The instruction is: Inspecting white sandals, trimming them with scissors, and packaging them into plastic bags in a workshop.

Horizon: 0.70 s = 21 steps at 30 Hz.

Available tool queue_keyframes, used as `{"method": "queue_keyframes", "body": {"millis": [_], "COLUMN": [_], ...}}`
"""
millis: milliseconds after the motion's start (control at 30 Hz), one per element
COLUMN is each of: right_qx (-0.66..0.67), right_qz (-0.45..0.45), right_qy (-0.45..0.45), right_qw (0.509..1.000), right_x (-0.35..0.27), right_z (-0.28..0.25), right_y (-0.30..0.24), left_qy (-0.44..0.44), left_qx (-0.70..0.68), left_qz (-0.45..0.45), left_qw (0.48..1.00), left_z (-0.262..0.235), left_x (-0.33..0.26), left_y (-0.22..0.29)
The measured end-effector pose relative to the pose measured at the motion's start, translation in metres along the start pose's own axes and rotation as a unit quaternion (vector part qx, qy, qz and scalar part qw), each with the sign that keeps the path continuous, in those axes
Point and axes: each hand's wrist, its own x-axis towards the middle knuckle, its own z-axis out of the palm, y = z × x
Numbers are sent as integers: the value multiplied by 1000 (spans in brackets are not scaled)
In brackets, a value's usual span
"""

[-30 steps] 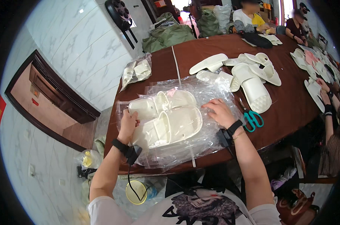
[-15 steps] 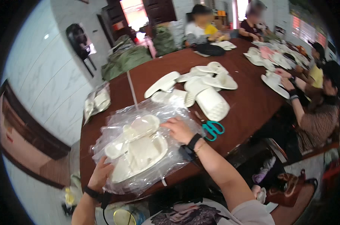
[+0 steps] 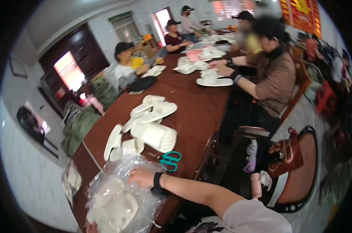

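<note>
A pair of white slippers point(image 3: 123, 209) lies inside a clear plastic bag point(image 3: 147, 202) at the table's near left corner. Over the bag's upper right part rests my right hand point(image 3: 143, 177), its fingers apart and slightly bent on the film. Of my left hand point(image 3: 91, 227) only some fingertips show at the lower edge, beside the bagged slippers; whether they grip the film is hidden. Teal-handled scissors point(image 3: 170, 161) lie just beyond my right hand. Farther up is a loose heap of white slippers point(image 3: 154, 136).
Another filled clear bag point(image 3: 73, 178) sits at the left edge of the brown table point(image 3: 191, 128). Co-workers sit around the far part; one in a striped top point(image 3: 277, 77) handles a white slipper point(image 3: 215, 80). A chair with a brown bag point(image 3: 286, 157) stands at the right.
The view has swung to the right and up, so the bagged slippers and both hands appear lower and farther left. My left hand has mostly left the picture; my right hand stays on the bag.
</note>
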Motion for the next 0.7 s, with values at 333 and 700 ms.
{"method": "queue_keyframes", "body": {"millis": [333, 700], "right_qx": [2, 18], "right_qz": [15, 58], "right_qy": [9, -37], "right_qw": [1000, 997], "right_x": [-10, -6], "right_z": [-3, -2], "right_y": [5, 11], "left_qy": [4, 45], "left_qx": [-298, -311], "left_qz": [-382, -256], "left_qw": [875, 914], "left_z": [-28, 29], "left_x": [13, 16], "left_y": [78, -42]}}
